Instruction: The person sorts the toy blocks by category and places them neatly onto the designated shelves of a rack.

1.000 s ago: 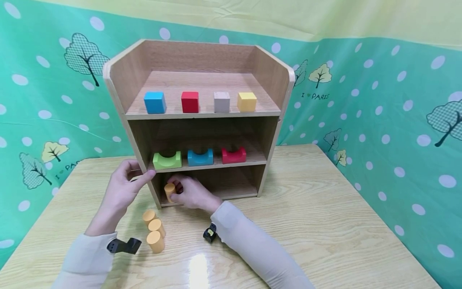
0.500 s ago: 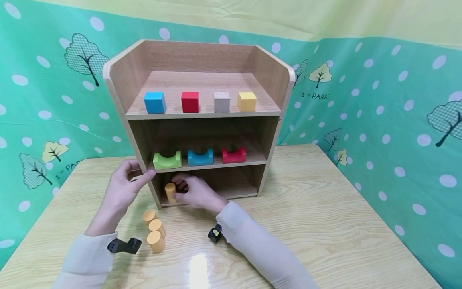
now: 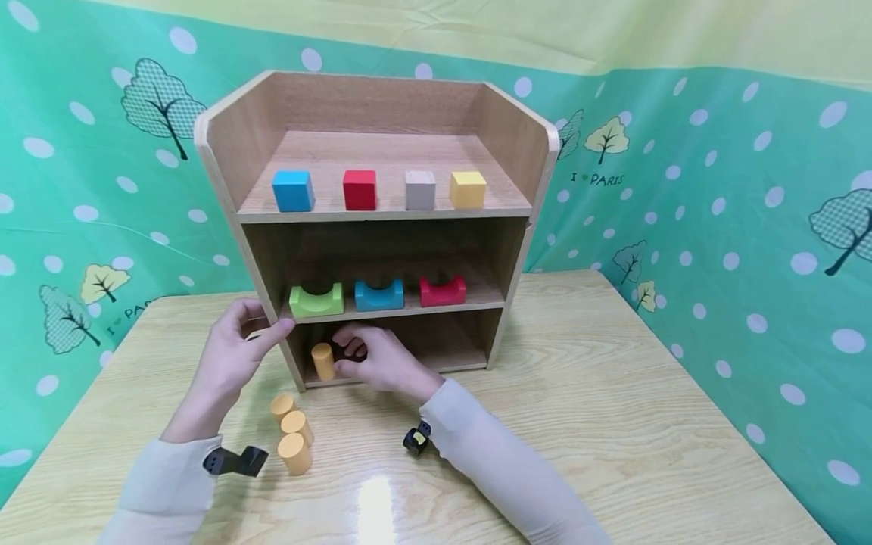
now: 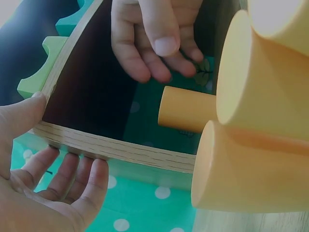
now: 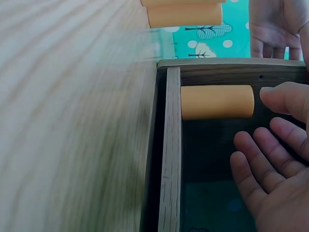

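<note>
An orange cylinder block (image 3: pixel 323 362) stands upright at the left end of the bottom level of a wooden shelf unit (image 3: pixel 381 214). Just to its right is my right hand (image 3: pixel 384 362), fingers loosely bent and holding nothing; the right wrist view has a small gap between the thumb (image 5: pixel 282 99) and the block. My left hand (image 3: pixel 235 344) holds the unit's left side panel, its thumb at the front edge and the other fingers on the outer face. On the table by the left forearm, several more orange cylinder blocks (image 3: pixel 295 454) stand in a row.
Blue (image 3: pixel 293 191), red (image 3: pixel 359 190), grey (image 3: pixel 419 190) and yellow cubes (image 3: pixel 467 190) line the top level. Green (image 3: pixel 316 300), blue (image 3: pixel 378 295) and red arch blocks (image 3: pixel 443 291) sit on the middle shelf. A patterned curtain (image 3: pixel 708 189) hangs behind the wooden table (image 3: pixel 654 424).
My right hand has let go of the orange cylinder block and drawn off to the right. The block stays standing on the bottom level, and my left hand keeps its place.
</note>
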`<act>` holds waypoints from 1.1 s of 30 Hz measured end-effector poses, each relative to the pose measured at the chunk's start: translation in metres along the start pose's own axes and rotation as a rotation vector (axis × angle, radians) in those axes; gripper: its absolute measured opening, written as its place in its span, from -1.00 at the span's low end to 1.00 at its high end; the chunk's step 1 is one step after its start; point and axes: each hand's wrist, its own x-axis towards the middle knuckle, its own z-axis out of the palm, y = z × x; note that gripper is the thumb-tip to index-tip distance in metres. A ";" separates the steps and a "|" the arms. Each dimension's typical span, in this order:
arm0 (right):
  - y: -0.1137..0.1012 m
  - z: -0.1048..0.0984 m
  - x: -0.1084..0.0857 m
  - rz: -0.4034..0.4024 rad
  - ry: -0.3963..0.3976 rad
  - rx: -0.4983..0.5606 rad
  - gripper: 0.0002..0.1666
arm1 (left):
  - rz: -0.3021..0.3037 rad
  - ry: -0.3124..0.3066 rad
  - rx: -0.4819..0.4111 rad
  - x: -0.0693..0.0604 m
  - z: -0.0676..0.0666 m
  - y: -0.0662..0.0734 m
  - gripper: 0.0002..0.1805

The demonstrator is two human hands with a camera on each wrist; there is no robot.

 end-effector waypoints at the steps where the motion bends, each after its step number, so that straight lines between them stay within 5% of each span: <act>1: 0.000 -0.001 -0.002 -0.004 -0.004 -0.002 -0.59 | 0.001 0.000 0.000 0.000 0.000 0.000 -0.55; 33: -0.025 0.008 -0.018 -0.297 -0.070 -0.026 -0.73 | -0.009 -0.004 0.018 -0.001 -0.001 0.001 -0.55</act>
